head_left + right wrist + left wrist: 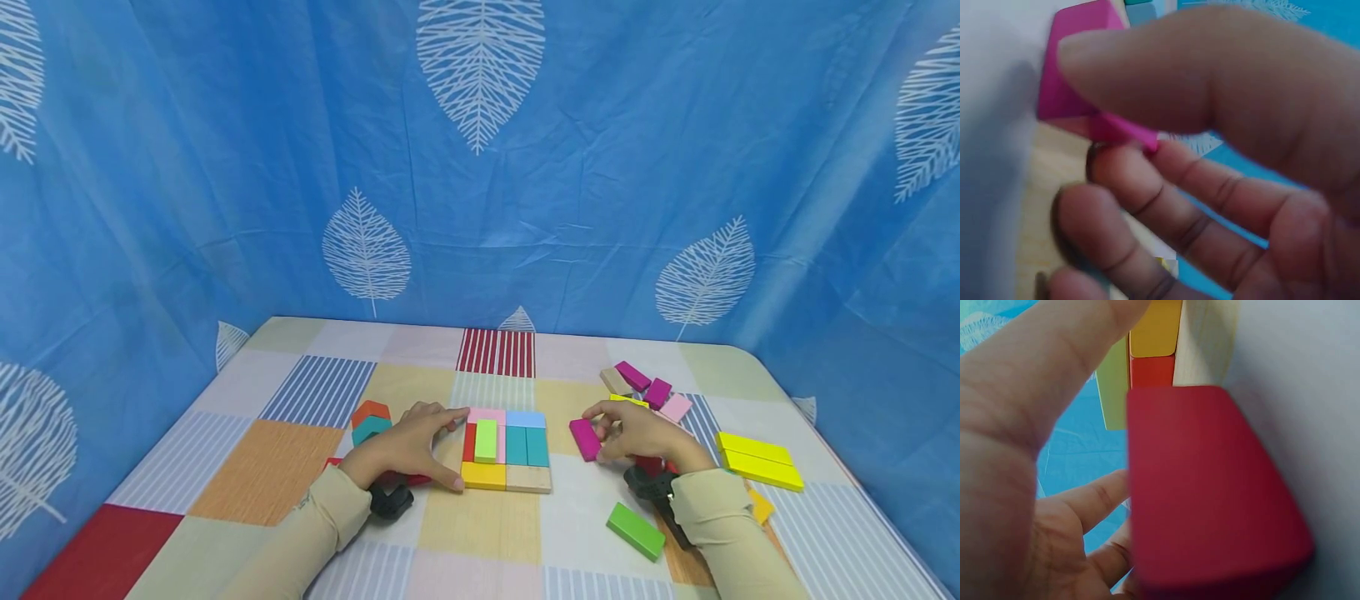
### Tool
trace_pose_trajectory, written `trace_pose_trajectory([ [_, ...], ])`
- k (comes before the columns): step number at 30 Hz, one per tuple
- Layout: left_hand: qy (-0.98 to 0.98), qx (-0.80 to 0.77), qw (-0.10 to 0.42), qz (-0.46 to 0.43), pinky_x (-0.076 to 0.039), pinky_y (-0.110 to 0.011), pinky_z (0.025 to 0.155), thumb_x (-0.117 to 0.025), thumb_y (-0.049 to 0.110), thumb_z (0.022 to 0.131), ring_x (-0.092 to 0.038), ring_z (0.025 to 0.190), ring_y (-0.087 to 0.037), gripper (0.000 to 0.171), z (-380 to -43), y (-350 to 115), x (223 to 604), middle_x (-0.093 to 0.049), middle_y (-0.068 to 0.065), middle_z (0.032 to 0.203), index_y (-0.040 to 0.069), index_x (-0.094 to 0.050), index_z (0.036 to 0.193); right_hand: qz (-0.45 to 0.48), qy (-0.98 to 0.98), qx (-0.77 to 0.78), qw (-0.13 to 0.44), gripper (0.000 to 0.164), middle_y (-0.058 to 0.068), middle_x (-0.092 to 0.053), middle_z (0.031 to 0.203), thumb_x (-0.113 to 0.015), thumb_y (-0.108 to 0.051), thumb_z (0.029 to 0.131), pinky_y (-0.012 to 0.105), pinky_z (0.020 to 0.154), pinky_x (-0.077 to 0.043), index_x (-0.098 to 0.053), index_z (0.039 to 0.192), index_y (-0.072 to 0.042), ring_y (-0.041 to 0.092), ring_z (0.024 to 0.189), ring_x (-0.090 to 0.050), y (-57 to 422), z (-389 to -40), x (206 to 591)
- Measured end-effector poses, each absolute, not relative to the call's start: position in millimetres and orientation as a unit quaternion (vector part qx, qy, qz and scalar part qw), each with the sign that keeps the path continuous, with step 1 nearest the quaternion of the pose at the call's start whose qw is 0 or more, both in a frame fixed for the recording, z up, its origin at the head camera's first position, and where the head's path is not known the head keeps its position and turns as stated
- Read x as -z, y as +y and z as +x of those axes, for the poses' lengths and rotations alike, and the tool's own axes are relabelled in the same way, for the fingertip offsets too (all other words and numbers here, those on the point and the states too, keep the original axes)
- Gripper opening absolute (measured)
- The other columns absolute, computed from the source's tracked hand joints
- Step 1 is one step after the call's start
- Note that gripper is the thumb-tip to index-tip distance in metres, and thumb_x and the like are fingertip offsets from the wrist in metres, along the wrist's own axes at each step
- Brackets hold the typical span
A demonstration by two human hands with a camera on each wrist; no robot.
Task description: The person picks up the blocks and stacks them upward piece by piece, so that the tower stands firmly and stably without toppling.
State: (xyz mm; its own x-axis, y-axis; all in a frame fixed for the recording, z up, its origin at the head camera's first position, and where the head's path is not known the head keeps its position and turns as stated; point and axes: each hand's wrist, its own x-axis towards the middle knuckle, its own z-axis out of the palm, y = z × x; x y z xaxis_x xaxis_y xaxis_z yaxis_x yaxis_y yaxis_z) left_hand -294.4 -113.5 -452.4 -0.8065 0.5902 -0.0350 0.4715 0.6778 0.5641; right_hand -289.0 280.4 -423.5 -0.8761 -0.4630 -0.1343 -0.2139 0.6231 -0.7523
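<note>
My left hand [401, 446] spreads thumb and fingers beside the 9 o'clock edge of the block square [516, 447]; whether it touches, I can't tell. My right hand [637, 435] pinches a magenta block [584, 440] between thumb and fingers, at the square's 3 o'clock and apart from it. A green block [636, 532] lies at 5 o'clock from the magenta one. I judge the magenta block light, rigid and hard to break, its smooth faces perhaps slightly slippery; its long opposite sides should give the surest hold.
</note>
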Motion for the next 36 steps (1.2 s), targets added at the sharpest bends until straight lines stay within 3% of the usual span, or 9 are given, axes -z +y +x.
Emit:
trace_pose_trajectory([
  [6, 0.911, -0.274, 0.107, 0.290, -0.050, -0.050, 0.102, -0.096, 0.051, 0.075, -0.044, 0.121, -0.027, 0.107, -295, -113, 454, -0.055, 0.004, 0.114, 0.008, -0.050, 0.161, -0.265, 0.896, 0.347, 0.081, 0.055, -0.001, -0.064, 0.093, -0.090, -0.013, 0.082, 0.025, 0.071, -0.056, -0.066, 0.126, 0.007, 0.012, 0.079, -0.061, 272, -292, 430],
  [10, 0.910, -0.276, 0.109, 0.290, -0.050, -0.050, 0.103, -0.096, 0.051, 0.075, -0.044, 0.122, -0.027, 0.107, -294, -113, 453, -0.055, 0.004, 0.115, 0.008, -0.050, 0.161, -0.275, 0.903, 0.328, 0.042, 0.056, -0.003, -0.067, 0.094, -0.091, -0.021, 0.083, 0.025, 0.073, -0.058, -0.067, 0.127, 0.004, 0.012, 0.084, -0.062, 258, -290, 429],
  [24, 0.909, -0.277, 0.107, 0.293, -0.050, -0.050, 0.103, -0.096, 0.050, 0.075, -0.044, 0.122, -0.027, 0.104, -294, -112, 454, -0.055, 0.004, 0.114, 0.008, -0.051, 0.160, -0.245, 0.927, 0.280, 0.051, 0.058, -0.004, -0.065, 0.091, -0.093, -0.027, 0.084, 0.024, 0.065, -0.052, -0.071, 0.130, 0.001, 0.011, 0.075, -0.055, 209, -275, 426],
  [36, 0.908, -0.275, 0.106, 0.297, -0.050, -0.051, 0.104, -0.096, 0.048, 0.076, -0.044, 0.122, -0.029, 0.105, -293, -113, 451, -0.056, 0.002, 0.116, 0.006, -0.050, 0.160, -0.245, 0.931, 0.268, 0.048, 0.058, -0.004, -0.064, 0.090, -0.093, -0.027, 0.084, 0.025, 0.064, -0.051, -0.070, 0.128, 0.002, 0.011, 0.075, -0.055, 202, -274, 426],
])
